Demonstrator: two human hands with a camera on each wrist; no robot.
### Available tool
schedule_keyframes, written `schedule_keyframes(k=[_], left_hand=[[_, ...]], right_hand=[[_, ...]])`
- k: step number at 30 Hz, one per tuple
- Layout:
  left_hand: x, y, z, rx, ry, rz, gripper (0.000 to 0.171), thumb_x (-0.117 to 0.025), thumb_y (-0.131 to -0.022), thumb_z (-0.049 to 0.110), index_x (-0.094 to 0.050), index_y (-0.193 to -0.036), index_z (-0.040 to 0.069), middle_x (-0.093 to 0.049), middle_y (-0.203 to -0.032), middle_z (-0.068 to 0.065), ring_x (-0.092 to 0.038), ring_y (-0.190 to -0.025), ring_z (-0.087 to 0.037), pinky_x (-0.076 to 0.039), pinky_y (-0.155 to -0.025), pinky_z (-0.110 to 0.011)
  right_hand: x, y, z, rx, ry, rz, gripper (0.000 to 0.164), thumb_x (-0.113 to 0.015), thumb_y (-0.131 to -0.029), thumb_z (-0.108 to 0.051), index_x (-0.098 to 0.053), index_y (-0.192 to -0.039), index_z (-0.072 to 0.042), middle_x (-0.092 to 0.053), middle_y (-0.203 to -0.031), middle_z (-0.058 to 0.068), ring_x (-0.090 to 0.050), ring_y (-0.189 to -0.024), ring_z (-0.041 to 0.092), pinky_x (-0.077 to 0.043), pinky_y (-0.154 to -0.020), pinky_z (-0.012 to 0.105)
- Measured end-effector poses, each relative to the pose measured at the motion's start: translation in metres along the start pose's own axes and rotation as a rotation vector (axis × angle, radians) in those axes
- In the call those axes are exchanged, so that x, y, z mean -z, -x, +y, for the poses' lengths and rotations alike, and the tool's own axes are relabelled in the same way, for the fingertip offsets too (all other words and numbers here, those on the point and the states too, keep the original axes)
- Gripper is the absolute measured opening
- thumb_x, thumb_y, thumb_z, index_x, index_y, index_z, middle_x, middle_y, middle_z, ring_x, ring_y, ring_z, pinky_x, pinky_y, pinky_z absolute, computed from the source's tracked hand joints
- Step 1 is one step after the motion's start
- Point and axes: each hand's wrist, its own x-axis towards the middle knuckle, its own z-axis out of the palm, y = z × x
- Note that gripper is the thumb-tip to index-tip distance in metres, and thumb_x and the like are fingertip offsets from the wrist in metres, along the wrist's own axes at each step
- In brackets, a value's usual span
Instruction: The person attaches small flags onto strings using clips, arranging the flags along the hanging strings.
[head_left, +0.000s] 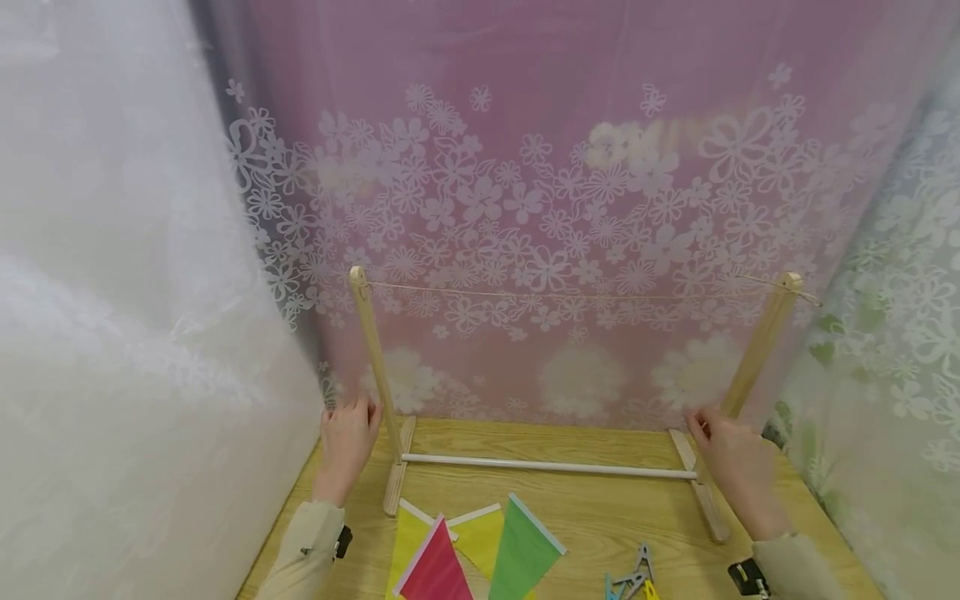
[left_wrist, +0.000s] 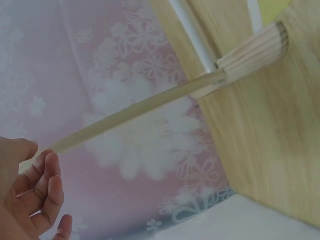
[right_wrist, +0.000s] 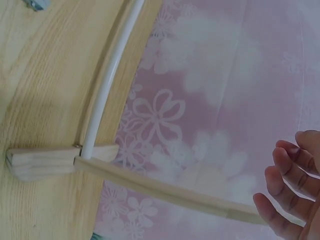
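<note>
A wooden stand with a left post (head_left: 373,358) and a right post (head_left: 757,350) stands on the table, a thin string (head_left: 555,295) stretched between the post tops. A white rod (head_left: 547,465) joins its two wooden feet. My left hand (head_left: 349,442) is beside the left post, fingers loosely bent; in the left wrist view its fingertips (left_wrist: 52,165) overlap the post. Near the right post, my right hand (head_left: 735,458) has loosely curved fingers (right_wrist: 282,187) and nothing in its grasp. In the right wrist view, the post's upper part passes behind those fingers.
Red (head_left: 437,567), green (head_left: 522,550) and yellow (head_left: 480,533) triangular flags with white edges lie in front of the stand. Several small clothespins (head_left: 636,577) are to their right. Flower-patterned curtains (head_left: 555,167) surround the wooden table (head_left: 585,517).
</note>
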Motion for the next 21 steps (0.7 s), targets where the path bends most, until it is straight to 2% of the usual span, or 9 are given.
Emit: schedule_keyframes(k=[3,5,8,10,14,17,21], left_hand=[[-0.002,0.012,0.001,-0.008,-0.015,0.007,0.033,-0.079,-0.089,0.014,-0.053,-0.069,0.012,-0.049,-0.055,-0.001,-0.049,-0.049,-0.024,-0.037,-0.053,-0.040],[-0.005,0.021,0.001,-0.001,-0.027,-0.002,0.031,-0.079,-0.088,0.013,-0.055,-0.068,0.012,-0.051,-0.054,-0.001,-0.050,-0.048,-0.023,-0.037,-0.051,-0.038],[-0.010,0.035,0.003,0.020,-0.038,-0.024,0.029,-0.080,-0.087,0.013,-0.058,-0.068,0.011,-0.055,-0.055,-0.001,-0.052,-0.049,-0.023,-0.040,-0.050,-0.039],[-0.013,0.045,0.005,0.033,-0.031,-0.049,0.028,-0.081,-0.086,0.013,-0.059,-0.069,0.011,-0.055,-0.055,0.000,-0.053,-0.049,-0.022,-0.043,-0.052,-0.041],[-0.020,0.068,0.013,0.029,-0.004,-0.129,0.027,-0.082,-0.085,0.014,-0.059,-0.070,0.012,-0.053,-0.056,0.004,-0.054,-0.050,-0.019,-0.048,-0.056,-0.045],[-0.025,0.087,0.019,0.015,0.004,-0.211,0.028,-0.084,-0.084,0.017,-0.060,-0.071,0.014,-0.051,-0.055,0.007,-0.052,-0.051,-0.014,-0.049,-0.055,-0.043],[-0.032,0.113,0.025,0.004,0.024,-0.311,0.028,-0.085,-0.082,0.022,-0.060,-0.071,0.018,-0.052,-0.057,0.012,-0.051,-0.052,-0.009,-0.048,-0.055,-0.039]], right_hand=[[-0.004,0.003,-0.008,-0.020,-0.021,-0.060,0.045,-0.055,-0.105,-0.041,-0.061,-0.076,-0.008,-0.045,-0.046,-0.002,-0.012,-0.035,-0.001,-0.013,-0.033,0.022],[-0.007,0.006,-0.011,-0.026,-0.023,-0.099,0.033,-0.065,-0.101,-0.030,-0.063,-0.078,-0.007,-0.047,-0.047,-0.002,-0.016,-0.033,0.002,-0.015,-0.032,0.023],[-0.013,0.012,-0.016,-0.021,-0.032,-0.134,0.021,-0.073,-0.094,-0.021,-0.066,-0.081,-0.006,-0.051,-0.049,-0.002,-0.021,-0.032,0.003,-0.016,-0.032,0.022],[-0.018,0.017,-0.019,-0.016,-0.029,-0.146,0.018,-0.075,-0.092,-0.020,-0.068,-0.084,-0.006,-0.051,-0.050,-0.002,-0.021,-0.032,0.003,-0.016,-0.032,0.022],[-0.027,0.028,-0.028,-0.034,-0.047,-0.202,0.019,-0.076,-0.091,-0.023,-0.069,-0.084,-0.007,-0.053,-0.052,-0.003,-0.024,-0.032,0.002,-0.018,-0.031,0.022],[-0.034,0.037,-0.035,-0.048,-0.071,-0.255,0.019,-0.077,-0.090,-0.024,-0.068,-0.082,-0.010,-0.056,-0.055,-0.004,-0.027,-0.033,0.001,-0.021,-0.031,0.020],[-0.044,0.052,-0.042,-0.018,-0.082,-0.257,0.019,-0.082,-0.085,-0.022,-0.067,-0.079,-0.013,-0.057,-0.057,-0.007,-0.028,-0.036,-0.001,-0.021,-0.033,0.019]])
